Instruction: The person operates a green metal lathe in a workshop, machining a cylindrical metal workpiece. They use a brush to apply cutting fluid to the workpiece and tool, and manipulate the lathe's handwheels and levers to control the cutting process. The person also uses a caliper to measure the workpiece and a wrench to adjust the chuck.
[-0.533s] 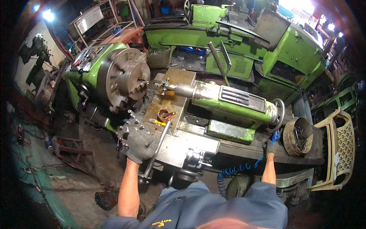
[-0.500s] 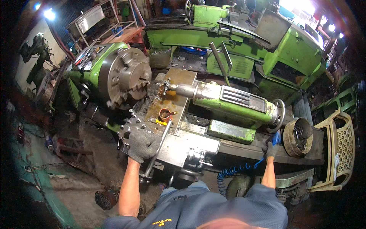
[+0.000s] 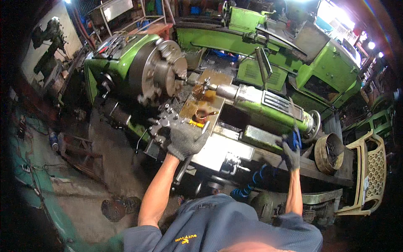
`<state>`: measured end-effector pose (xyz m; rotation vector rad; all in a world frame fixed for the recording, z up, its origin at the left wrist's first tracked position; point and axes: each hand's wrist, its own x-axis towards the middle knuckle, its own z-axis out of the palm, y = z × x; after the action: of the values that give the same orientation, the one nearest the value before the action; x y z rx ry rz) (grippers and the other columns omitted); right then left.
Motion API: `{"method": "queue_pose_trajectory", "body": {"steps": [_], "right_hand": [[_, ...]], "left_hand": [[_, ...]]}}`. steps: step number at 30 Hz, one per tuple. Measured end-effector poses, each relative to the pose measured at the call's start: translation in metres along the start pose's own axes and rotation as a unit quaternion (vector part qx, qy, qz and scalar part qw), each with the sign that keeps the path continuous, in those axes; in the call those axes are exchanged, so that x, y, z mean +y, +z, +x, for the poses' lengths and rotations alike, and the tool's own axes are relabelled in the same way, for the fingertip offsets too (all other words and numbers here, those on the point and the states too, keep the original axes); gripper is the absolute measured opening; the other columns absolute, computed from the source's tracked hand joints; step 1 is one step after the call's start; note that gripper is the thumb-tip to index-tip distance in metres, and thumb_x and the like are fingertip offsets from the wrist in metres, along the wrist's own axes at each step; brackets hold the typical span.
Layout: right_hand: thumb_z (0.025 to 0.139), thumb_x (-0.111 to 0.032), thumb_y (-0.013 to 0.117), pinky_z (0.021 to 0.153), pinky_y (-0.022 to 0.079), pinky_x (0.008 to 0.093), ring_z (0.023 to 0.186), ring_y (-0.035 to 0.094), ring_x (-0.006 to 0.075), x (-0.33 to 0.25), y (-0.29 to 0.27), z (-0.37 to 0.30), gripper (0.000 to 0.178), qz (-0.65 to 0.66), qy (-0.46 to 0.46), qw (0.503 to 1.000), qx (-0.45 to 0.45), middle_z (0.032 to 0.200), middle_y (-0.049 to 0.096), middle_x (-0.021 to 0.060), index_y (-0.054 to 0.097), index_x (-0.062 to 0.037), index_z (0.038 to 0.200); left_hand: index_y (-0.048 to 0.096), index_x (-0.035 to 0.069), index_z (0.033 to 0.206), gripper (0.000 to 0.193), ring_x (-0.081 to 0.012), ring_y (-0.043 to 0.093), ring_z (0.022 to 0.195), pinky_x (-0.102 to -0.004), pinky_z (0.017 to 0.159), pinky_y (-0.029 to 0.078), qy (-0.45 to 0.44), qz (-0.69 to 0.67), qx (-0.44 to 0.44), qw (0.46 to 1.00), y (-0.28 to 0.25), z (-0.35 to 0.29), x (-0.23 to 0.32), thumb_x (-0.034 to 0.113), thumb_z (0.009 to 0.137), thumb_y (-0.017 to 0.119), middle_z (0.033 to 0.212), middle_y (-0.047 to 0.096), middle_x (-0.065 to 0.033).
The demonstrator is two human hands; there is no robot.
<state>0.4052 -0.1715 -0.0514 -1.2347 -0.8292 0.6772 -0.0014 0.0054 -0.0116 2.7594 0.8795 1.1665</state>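
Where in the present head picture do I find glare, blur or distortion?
Head view: the chuck is smeared by blur; same head view: the flat metal plate beside the left hand glares nearly white, and a lamp at upper right looks overexposed; head view again: fisheye curvature, with black corners.
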Motion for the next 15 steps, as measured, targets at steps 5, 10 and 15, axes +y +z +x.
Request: {"method": "queue_pose_trajectory", "body": {"steps": [5,10,15], "right_hand": [[0.089,-0.037,0.075,0.079,0.053,0.0374,0.084,0.070,0.0257,-0.003,0.106,0.075,0.043,-0.398,-0.069,0.905,-0.132,0.090,0.074,0.0145,0.069,0.0012,0.108],[0.083,-0.035,0.070,0.085,0.054,0.0479,0.098,0.068,0.0428,0.002,0.198,0.121,0.047,-0.522,-0.060,0.808,-0.265,0.102,0.070,0.0279,0.066,-0.0008,0.115],[0.082,-0.035,0.069,0.083,0.054,0.0478,0.092,0.070,0.0417,0.006,0.239,0.132,0.041,-0.572,-0.043,0.760,-0.306,0.097,0.072,0.0271,0.070,-0.0010,0.106]], "left_hand": [[0.064,0.017,0.056,0.034,-0.0309,0.054,0.045,-0.0470,0.047,0.040,0.001,0.020,0.024,1.000,0.005,-0.008,-0.005,0.035,0.085,0.066,0.050,0.056,-0.0089],[0.064,0.016,0.055,0.036,-0.0315,0.053,0.044,-0.0481,0.048,0.041,0.003,0.017,0.043,0.999,0.003,-0.004,0.001,0.035,0.086,0.065,0.050,0.056,-0.0086],[0.063,0.015,0.052,0.044,-0.0309,0.053,0.044,-0.0468,0.048,0.039,-0.015,0.044,0.049,0.998,0.006,-0.006,-0.002,0.041,0.087,0.067,0.048,0.054,-0.0086]]}}
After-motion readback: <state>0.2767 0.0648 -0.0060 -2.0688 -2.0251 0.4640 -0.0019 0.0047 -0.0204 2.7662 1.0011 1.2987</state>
